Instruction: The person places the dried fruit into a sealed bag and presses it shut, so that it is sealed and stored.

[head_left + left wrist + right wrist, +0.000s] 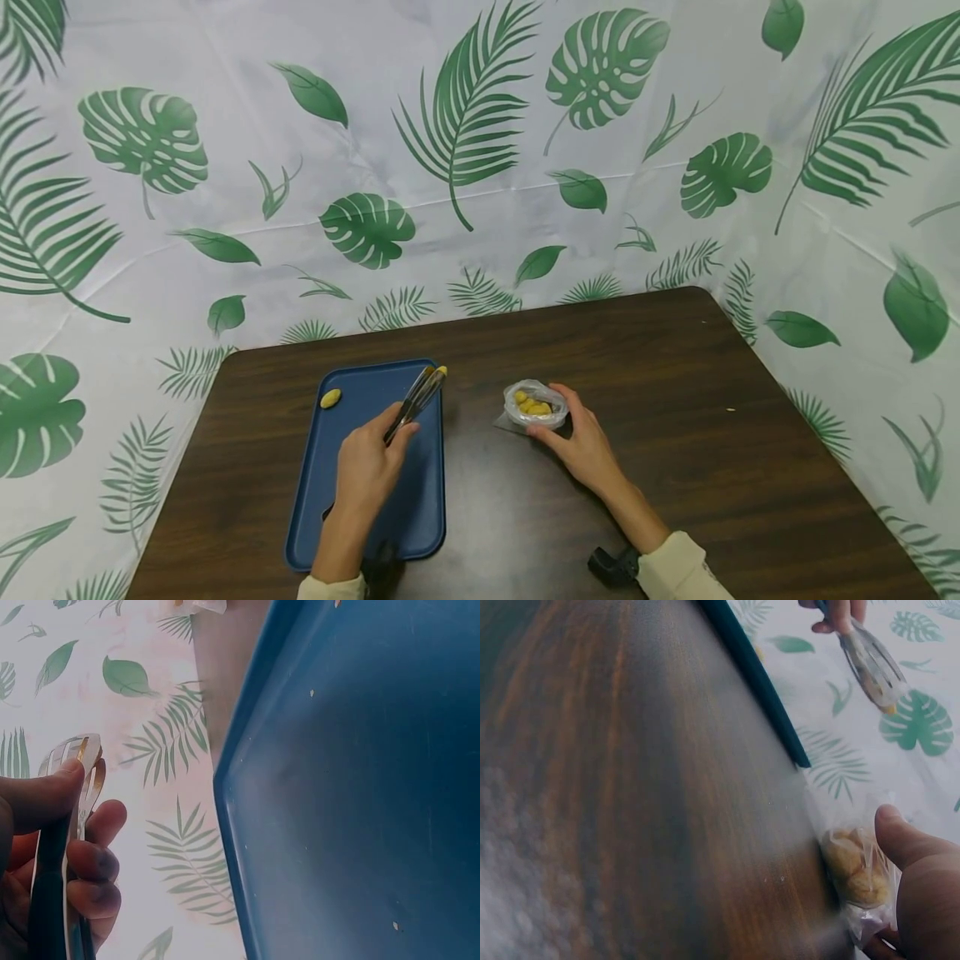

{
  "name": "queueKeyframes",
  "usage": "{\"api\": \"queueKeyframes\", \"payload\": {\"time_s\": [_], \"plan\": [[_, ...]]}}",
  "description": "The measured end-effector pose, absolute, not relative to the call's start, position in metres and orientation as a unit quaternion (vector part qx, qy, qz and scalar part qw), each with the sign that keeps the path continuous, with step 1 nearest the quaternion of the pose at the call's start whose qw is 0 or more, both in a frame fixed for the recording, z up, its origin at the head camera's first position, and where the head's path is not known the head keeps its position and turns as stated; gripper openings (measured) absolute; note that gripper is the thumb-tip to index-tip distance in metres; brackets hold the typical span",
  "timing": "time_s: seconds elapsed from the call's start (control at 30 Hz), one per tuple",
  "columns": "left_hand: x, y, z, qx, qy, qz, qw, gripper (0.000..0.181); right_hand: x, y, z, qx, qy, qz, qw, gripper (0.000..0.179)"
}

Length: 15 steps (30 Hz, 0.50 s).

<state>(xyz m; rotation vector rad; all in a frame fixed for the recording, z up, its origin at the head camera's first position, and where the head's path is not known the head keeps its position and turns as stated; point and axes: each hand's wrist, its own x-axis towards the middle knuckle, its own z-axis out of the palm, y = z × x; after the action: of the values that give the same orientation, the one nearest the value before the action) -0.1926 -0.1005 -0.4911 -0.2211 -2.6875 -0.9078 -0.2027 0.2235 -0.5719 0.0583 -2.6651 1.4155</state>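
Observation:
My left hand (366,467) grips a pair of metal tongs (422,395) with slotted ends and dark handles. A small yellow piece (442,371) shows at the tongs' tips, above the far right corner of the blue tray (408,521). Another yellow piece (330,398) lies at the tray's far left. To the right of the tray stands an open clear plastic bag (512,407) with several yellow lumps (534,407) inside. My right hand (588,450) holds the bag's right side between thumb and fingers. In the right wrist view the lumps (855,862) look round and wrinkled.
Brown wooden table (675,375) extends right of the bag, with a tiny pale crumb (731,409) on it. Small crumbs (396,925) dot the tray. A leaf-patterned cloth (480,242) hangs behind the table and along its sides.

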Motion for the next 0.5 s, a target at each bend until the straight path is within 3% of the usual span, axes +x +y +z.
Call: {"api": "queueKeyframes", "payload": {"time_s": [0.5], "plan": [[-0.195,-0.0914,-0.4893,-0.106,-0.932,-0.318,0.139,0.031,-0.2038,0.2221,-0.5735,0.015,-0.883,0.465,0.062,0.08]]}}
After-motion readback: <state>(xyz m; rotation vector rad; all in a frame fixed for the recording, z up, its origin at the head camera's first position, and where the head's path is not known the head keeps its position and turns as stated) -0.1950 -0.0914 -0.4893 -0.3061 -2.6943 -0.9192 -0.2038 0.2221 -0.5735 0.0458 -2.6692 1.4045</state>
